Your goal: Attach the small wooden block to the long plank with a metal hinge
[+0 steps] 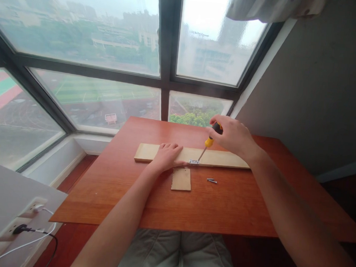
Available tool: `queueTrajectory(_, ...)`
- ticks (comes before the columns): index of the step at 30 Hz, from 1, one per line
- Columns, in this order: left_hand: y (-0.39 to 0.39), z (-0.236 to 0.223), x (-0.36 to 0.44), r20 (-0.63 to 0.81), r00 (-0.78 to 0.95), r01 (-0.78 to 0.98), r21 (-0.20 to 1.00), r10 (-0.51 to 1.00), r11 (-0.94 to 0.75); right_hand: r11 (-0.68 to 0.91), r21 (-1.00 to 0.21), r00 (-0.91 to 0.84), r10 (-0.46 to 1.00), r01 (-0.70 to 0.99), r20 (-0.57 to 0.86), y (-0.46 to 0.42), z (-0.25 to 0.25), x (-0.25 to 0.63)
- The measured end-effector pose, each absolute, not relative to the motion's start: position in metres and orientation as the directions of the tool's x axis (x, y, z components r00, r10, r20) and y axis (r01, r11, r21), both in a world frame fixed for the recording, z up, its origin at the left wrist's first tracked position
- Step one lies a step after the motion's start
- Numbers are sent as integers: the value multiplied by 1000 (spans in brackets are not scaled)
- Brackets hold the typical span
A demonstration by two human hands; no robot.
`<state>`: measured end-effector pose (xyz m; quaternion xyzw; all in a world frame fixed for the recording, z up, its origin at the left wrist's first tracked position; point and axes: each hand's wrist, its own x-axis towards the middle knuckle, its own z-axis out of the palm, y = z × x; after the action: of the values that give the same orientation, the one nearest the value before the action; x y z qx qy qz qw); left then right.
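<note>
A long pale wooden board [225, 158] lies across the red-brown table [221, 205]. My left hand [166, 156] rests flat on the board, fingers together, pressing it down. My right hand [233, 135] is closed round a yellow and black screwdriver [208, 143], whose tip meets a small metal bracket [194, 162] at the board's near edge. A small wooden piece [181, 179] lies just below the bracket.
Loose screws [211, 180] lie on the table right of the small piece. Large windows rise behind the table, a grey wall stands at the right. A white power strip [9, 227] with plugged cables sits at lower left.
</note>
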<state>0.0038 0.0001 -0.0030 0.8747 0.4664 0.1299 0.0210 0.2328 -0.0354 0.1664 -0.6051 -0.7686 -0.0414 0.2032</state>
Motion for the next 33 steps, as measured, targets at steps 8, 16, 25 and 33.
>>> queueTrajectory(8,-1,-1,5,195,527,815,162,827,-557,387,-278,-295,900,879,320,-36,170,235)
queueTrajectory(16,-1,-1,5,191,527,815,164,828,-556,183,-97,-137,924,978,356,-34,168,233)
queueTrajectory(25,-2,0,5,180,520,819,174,835,-547,338,-199,-271,914,920,301,-33,175,236)
queueTrajectory(33,-1,-1,5,182,524,816,175,832,-551,351,-205,-298,922,914,247,-28,175,241)
